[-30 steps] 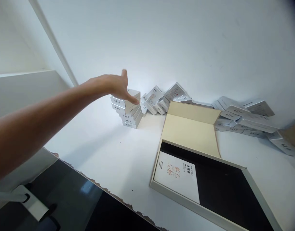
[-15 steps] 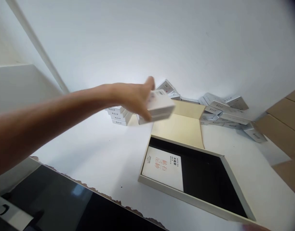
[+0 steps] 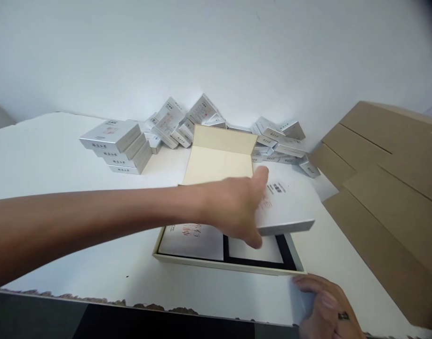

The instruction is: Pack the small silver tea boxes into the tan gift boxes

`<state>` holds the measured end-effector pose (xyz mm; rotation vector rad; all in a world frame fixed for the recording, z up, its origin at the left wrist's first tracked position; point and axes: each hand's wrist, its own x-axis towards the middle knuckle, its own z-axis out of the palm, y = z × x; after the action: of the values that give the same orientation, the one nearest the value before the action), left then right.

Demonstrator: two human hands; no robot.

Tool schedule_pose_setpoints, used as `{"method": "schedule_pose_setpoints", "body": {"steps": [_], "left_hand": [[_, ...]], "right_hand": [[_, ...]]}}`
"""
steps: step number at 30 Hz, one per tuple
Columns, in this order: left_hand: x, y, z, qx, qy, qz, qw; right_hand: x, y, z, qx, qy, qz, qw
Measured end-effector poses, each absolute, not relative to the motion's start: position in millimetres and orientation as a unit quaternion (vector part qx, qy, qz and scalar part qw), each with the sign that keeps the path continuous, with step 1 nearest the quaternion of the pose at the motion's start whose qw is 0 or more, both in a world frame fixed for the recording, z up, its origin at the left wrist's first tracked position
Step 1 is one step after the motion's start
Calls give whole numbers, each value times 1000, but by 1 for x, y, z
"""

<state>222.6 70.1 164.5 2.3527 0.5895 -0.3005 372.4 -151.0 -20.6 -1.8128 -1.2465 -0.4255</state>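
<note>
My left hand [image 3: 239, 205] grips a thin white tea box [image 3: 290, 205] with printed characters, by its left edge, with thumb and fingers. It hangs slightly tilted over the right part of an open cream gift box [image 3: 209, 264] with a black inside. Another white tea box [image 3: 196, 242] lies flat in the left part, partly covered by my left wrist. Below the held box shows a pale rectangle [image 3: 256, 249] framed in black; I cannot tell whether it is a box or a reflection. My right hand [image 3: 327, 306], fingers curled and a ring on one, rests beside the gift box's near right corner.
The cream lid [image 3: 219, 162] stands folded back behind the gift box. A stack of white boxes [image 3: 119, 146] is at left; leaning boxes [image 3: 172, 120] and a heap [image 3: 279, 141] line the wall. Brown cardboard [image 3: 388, 188] fills the right side. The table's front edge [image 3: 96, 301] is chipped.
My left hand has brought the tea box from behind the gift box forward and right, over its right part. My right hand has come further into view. The camera view has shifted.
</note>
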Motion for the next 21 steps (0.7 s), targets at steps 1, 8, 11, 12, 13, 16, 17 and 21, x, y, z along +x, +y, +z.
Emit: {"method": "schedule_pose_setpoints", "body": {"steps": [1,8,11,12,13,16,17,21], "left_hand": [[218,71,169,906,237,-105,334],[219,51,152,900,205,-177,341],[227,49,146,900,188,-185,346],[228,50,147,897,189,-186,353],[229,52,150,895,193,-191,353],[234,57,159,889,201,-246,329],[237,58,161,886,198,-266,324],[245,56,157,885,191,-276,324]], "right_hand": [[375,-151,-21,-720,-515,-173,432],[378,-152,-21,-719,-516,-168,434],[377,-152,-22,-716,-514,-165,443],[377,-152,-23,-711,-514,-169,449],[377,-151,-22,-706,-514,-174,454],[375,-149,-21,-703,-516,-180,456],[375,-149,-21,-705,-515,-179,454],[373,-148,-20,-700,-515,-184,459]]}}
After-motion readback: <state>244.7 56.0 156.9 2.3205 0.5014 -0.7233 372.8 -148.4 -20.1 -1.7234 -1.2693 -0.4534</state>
